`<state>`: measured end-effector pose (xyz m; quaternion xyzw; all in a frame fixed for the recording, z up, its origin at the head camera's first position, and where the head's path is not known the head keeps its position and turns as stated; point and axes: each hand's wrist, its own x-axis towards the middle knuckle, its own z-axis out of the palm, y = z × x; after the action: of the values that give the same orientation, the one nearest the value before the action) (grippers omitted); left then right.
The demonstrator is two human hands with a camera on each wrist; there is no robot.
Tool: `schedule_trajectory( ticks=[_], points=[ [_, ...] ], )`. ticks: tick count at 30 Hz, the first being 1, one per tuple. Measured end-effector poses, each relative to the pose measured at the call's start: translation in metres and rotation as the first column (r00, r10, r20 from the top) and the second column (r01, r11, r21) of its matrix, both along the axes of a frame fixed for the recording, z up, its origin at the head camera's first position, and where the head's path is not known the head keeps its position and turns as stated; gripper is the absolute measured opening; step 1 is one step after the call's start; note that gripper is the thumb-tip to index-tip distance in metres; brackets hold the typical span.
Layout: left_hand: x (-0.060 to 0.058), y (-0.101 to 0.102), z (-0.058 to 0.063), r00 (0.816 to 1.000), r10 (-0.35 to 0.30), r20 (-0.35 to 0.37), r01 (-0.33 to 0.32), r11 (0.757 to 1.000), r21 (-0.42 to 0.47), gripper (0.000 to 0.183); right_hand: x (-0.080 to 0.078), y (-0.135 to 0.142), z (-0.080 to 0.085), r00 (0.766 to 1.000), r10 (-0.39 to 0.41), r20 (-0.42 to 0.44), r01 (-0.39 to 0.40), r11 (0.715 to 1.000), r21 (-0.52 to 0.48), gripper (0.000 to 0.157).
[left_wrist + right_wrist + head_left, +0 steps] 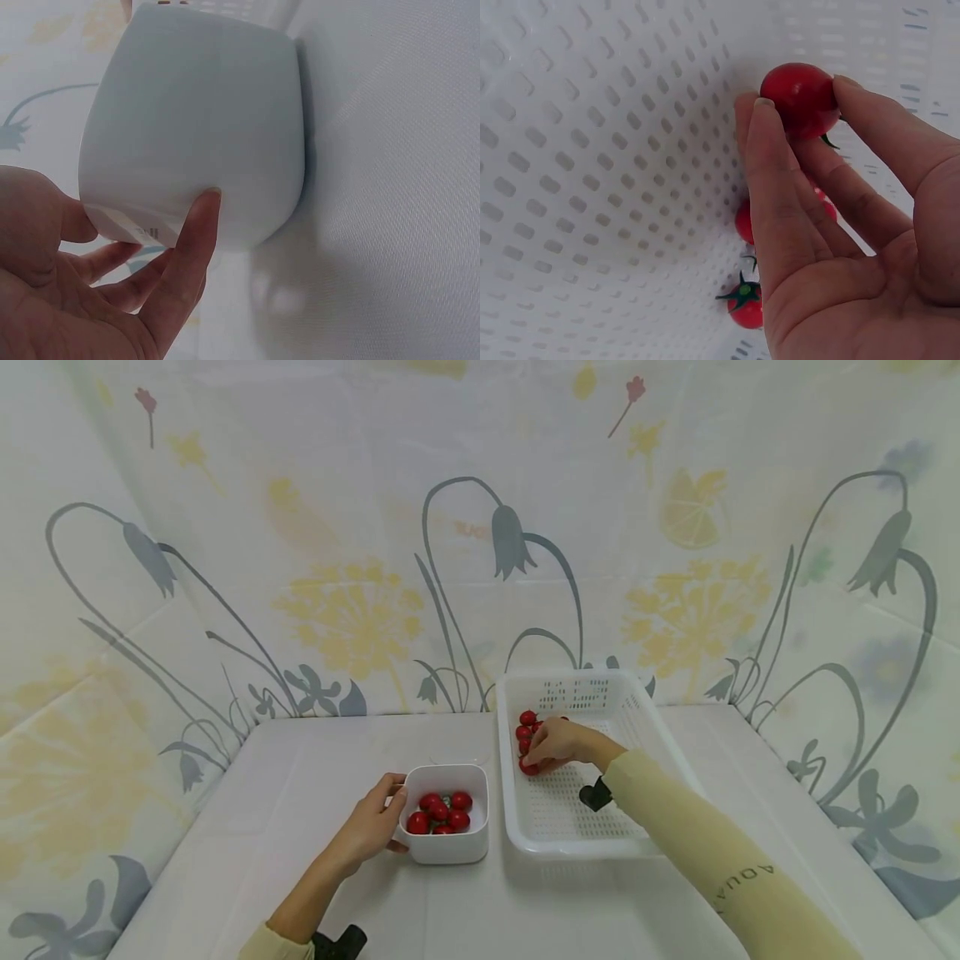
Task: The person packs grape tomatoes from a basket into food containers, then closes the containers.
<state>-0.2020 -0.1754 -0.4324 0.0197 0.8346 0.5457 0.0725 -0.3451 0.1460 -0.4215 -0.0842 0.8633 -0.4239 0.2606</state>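
Observation:
My left hand point(371, 822) holds the left side of a small white box point(450, 850), its fingers and thumb spread around the wall. In the left wrist view, fingertips touch the smooth outer wall of the box point(195, 127). Several red cherry tomatoes point(438, 810) lie inside it. My right hand point(558, 743) is inside a white perforated basket point(517, 843), along its left side. In the right wrist view, the thumb and fingers pinch a cherry tomato point(801, 100). Another tomato with a green calyx point(746, 304) lies below, and others are partly hidden behind the fingers.
The box and basket stand side by side on a white-covered table point(300, 760). More cherry tomatoes point(528, 717) sit along the basket's left wall. A flower-print cloth point(480, 527) hangs behind the table and along both sides.

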Motion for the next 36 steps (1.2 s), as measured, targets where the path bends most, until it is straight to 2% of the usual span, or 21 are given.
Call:
schedule_trajectory(
  ticks=[5, 15, 26, 36],
  points=[
    [-0.002, 0.0, 0.0, 1.0, -0.004, -0.008, 0.004, 1.0, 0.0, 0.032, 0.006, 0.004, 0.005, 1.0, 0.024, 0.007, -0.024, 0.995, -0.095, 0.015],
    [-0.003, -0.001, -0.001, 1.0, -0.011, -0.01, 0.012, 1.0, 0.005, 0.033, 0.021, 0.006, 0.018, 0.997, 0.071, -0.007, -0.071, 0.98, -0.184, 0.017],
    [-0.001, 0.0, 0.002, 1.0, -0.009, -0.014, 0.009, 1.0, 0.0, 0.033, 0.04, 0.006, 0.034, 0.993, 0.1, -0.056, -0.11, 0.972, -0.206, 0.017],
    [0.0, 0.0, 0.0, 1.0, -0.008, -0.013, 0.008, 1.0, 0.006, 0.032, 0.057, 0.008, 0.044, 0.988, 0.138, -0.074, -0.152, 0.96, -0.237, 0.021]
  ],
)
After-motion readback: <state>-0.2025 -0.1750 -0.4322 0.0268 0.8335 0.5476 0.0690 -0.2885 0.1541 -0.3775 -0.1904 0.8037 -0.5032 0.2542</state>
